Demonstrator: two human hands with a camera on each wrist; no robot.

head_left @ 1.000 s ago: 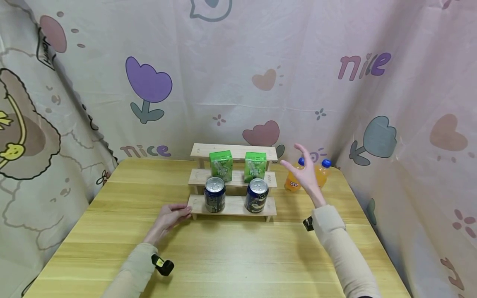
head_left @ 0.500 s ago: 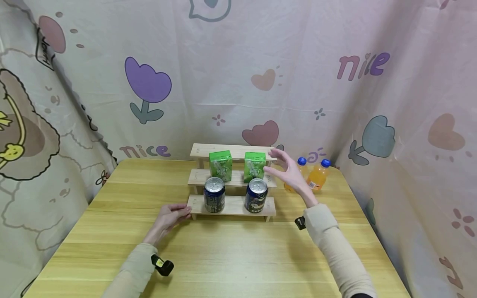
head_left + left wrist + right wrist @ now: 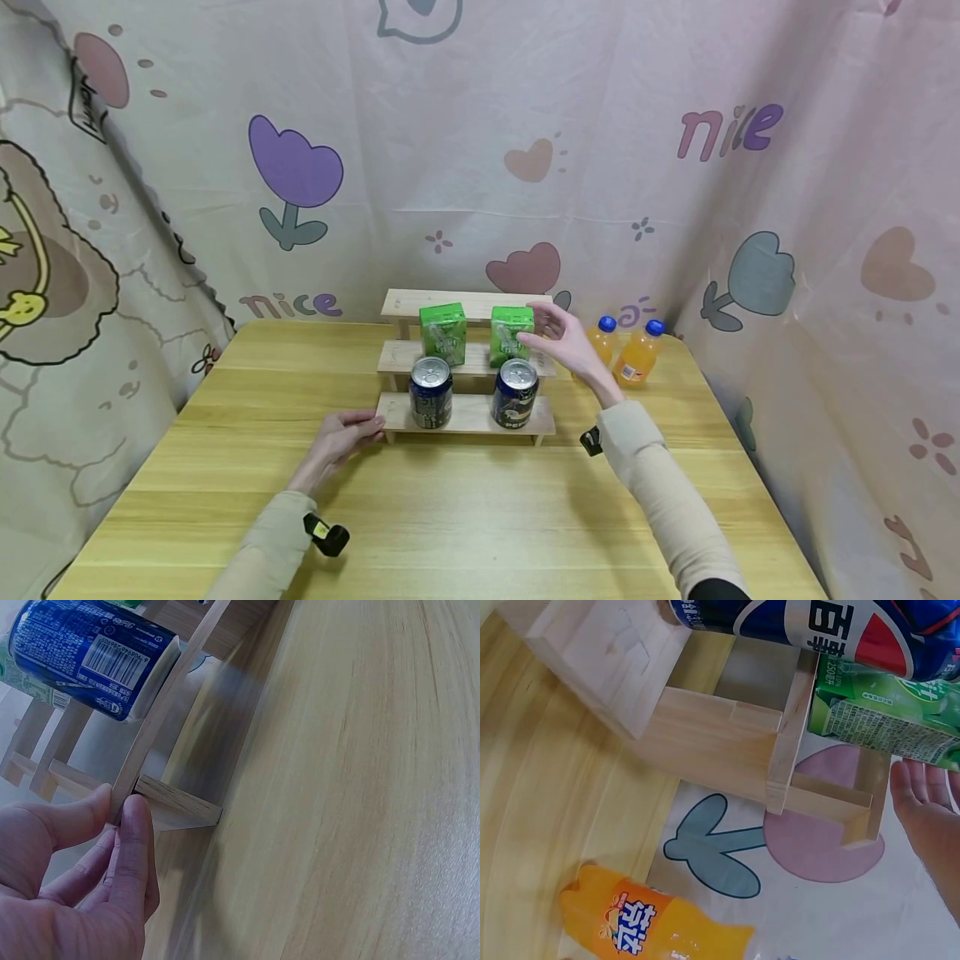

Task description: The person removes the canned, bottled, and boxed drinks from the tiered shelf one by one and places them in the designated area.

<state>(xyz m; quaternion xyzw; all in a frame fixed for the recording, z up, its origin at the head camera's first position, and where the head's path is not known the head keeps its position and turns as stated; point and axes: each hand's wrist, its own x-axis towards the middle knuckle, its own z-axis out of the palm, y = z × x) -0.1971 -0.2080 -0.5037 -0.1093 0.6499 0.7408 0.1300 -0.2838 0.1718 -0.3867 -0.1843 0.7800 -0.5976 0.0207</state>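
At the front-left corner of a three-tier wooden display rack [image 3: 474,414], my left hand [image 3: 341,440] pinches the end of the bottom board between thumb and fingers; the left wrist view shows this grip closely. My right hand [image 3: 566,337] is at the right green drink carton [image 3: 504,337] on the middle tier, its thumb overlapping the front and its fingers by the right side. Whether they press on the carton is unclear. Another green carton [image 3: 442,335] stands to the left. Two dark blue soda cans [image 3: 431,393] stand upright on the bottom tier.
Two orange soda bottles with blue caps stand right of the rack, one bottle [image 3: 639,354] in plain sight and the other [image 3: 602,340] partly behind my right forearm. A patterned curtain [image 3: 420,167] hangs behind the wooden table [image 3: 480,533].
My right hand has moved left from in front of the orange bottles to the right green carton, its fingers drawing nearer together. The left hand keeps its grip on the rack.
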